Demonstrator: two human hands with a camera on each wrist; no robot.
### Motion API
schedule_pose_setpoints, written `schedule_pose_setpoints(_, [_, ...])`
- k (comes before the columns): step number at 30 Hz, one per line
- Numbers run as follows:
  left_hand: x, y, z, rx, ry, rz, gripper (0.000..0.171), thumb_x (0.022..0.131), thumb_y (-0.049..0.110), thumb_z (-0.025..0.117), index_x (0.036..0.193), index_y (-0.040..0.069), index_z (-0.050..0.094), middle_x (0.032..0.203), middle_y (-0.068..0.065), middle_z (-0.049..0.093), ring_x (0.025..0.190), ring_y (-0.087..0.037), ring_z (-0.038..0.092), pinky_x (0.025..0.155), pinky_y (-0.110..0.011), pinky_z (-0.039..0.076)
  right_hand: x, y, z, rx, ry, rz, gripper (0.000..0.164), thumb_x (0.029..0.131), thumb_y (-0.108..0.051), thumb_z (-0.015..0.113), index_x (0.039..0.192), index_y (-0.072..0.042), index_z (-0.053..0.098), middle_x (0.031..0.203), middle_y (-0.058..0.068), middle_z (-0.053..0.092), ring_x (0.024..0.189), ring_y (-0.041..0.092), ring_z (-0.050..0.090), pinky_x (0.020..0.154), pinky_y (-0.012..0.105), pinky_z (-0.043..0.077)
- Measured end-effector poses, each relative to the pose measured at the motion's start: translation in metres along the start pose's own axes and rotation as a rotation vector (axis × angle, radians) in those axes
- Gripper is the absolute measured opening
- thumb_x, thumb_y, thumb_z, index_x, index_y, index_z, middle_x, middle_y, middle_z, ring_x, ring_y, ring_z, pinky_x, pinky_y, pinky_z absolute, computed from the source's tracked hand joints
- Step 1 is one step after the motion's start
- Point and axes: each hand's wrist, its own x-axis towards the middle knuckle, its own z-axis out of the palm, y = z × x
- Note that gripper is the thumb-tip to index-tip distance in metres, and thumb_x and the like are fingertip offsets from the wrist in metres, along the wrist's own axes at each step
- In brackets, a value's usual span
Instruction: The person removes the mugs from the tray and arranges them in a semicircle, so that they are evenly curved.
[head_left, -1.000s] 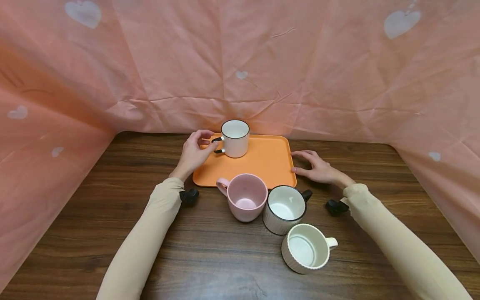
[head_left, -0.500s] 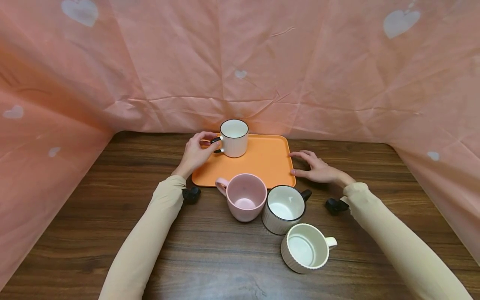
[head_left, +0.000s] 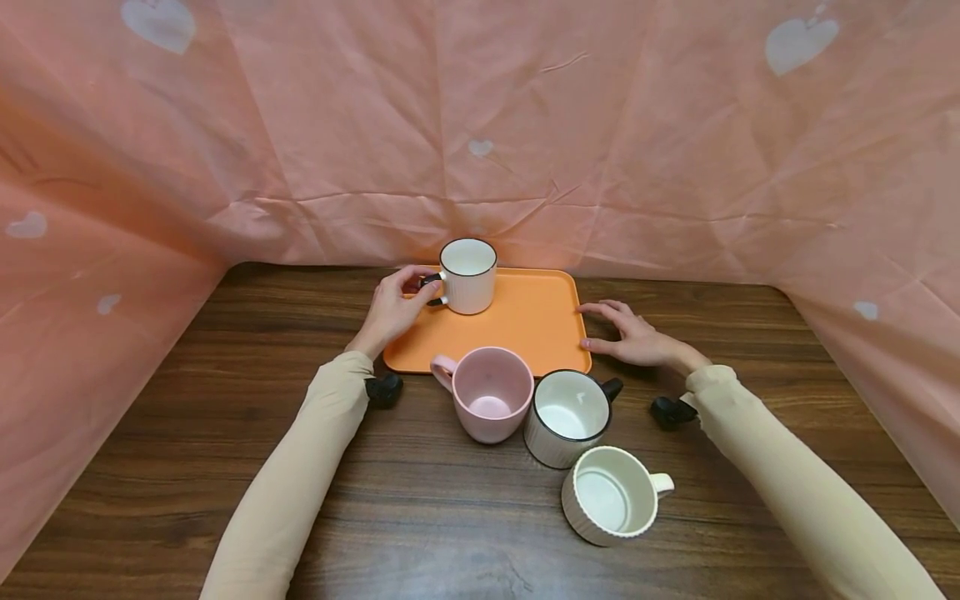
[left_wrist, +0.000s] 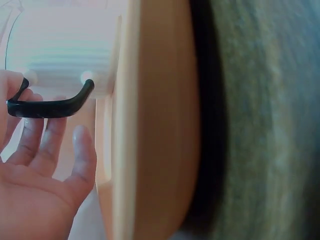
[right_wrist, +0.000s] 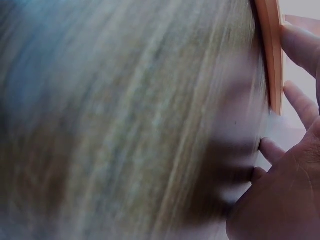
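Note:
A white mug with a black rim and black handle (head_left: 468, 279) stands upright on the back left part of an orange tray (head_left: 525, 329). My left hand (head_left: 392, 308) pinches the mug's handle (left_wrist: 50, 107), thumb on one side and fingers behind it in the left wrist view. My right hand (head_left: 633, 335) lies at the tray's right edge, fingers spread. In the right wrist view, thumb and index fingertips touch the tray's rim (right_wrist: 274, 60). In front of the tray stand a pink mug (head_left: 491, 396), a second black-rimmed white mug (head_left: 567, 421) and a cream ribbed mug (head_left: 609, 496).
The dark wooden table (head_left: 420, 517) bears the tray and mugs. A pink cloth (head_left: 525, 125) with pale hearts hangs behind and at both sides, close to the tray's back edge. The pink mug stands very near the tray's front edge.
My left hand has shifted slightly right and its fingers have closed in on the mug's handle. My right fingertips have moved slightly left onto the tray's edge. The mugs stay put.

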Motion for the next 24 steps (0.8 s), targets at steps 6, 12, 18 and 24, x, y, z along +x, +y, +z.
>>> schedule_pose_setpoints(6, [-0.0018, -0.0021, 0.0033, -0.159, -0.023, -0.062, 0.027, 0.101, 0.018, 0.065, 0.124, 0.004, 0.062, 0.099, -0.012, 0.058, 0.094, -0.038, 0.066, 0.072, -0.044, 0.063, 0.0015, 0.0, 0.0028, -0.009, 0.003, -0.021, 0.063, 0.099, -0.03, 0.068, 0.154, -0.015, 0.043, 0.161, 0.024, 0.03, 0.153, 0.045, 0.016, 0.115, 0.075, 0.018])
schedule_pose_setpoints(12, [-0.004, -0.0035, 0.0059, -0.268, 0.018, -0.101, 0.027, 0.1, 0.014, 0.065, 0.122, 0.002, 0.055, 0.097, -0.008, 0.054, 0.084, -0.036, 0.068, 0.065, -0.039, 0.063, 0.0026, 0.0005, 0.0038, -0.016, 0.001, -0.028, 0.063, 0.099, -0.03, 0.067, 0.155, -0.015, 0.042, 0.161, 0.024, 0.03, 0.153, 0.046, 0.017, 0.114, 0.076, 0.016])
schedule_pose_setpoints(18, [-0.006, -0.0027, 0.0032, -0.215, 0.095, -0.058, 0.024, 0.098, 0.012, 0.067, 0.117, 0.002, 0.057, 0.089, -0.006, 0.055, 0.074, -0.02, 0.059, 0.062, -0.022, 0.053, 0.0025, 0.0004, 0.003, -0.019, 0.0, -0.025, 0.063, 0.099, -0.031, 0.067, 0.155, -0.015, 0.042, 0.162, 0.026, 0.027, 0.153, 0.046, 0.015, 0.114, 0.077, 0.014])
schedule_pose_setpoints(24, [-0.0102, 0.0002, 0.0007, -0.133, 0.142, -0.012, 0.019, 0.094, 0.011, 0.066, 0.11, 0.004, 0.058, 0.078, -0.002, 0.047, 0.071, -0.014, 0.047, 0.062, -0.019, 0.038, 0.0024, 0.0006, 0.0029, -0.019, -0.003, -0.022, 0.063, 0.099, -0.032, 0.067, 0.155, -0.015, 0.042, 0.163, 0.028, 0.025, 0.154, 0.047, 0.013, 0.114, 0.078, 0.013])
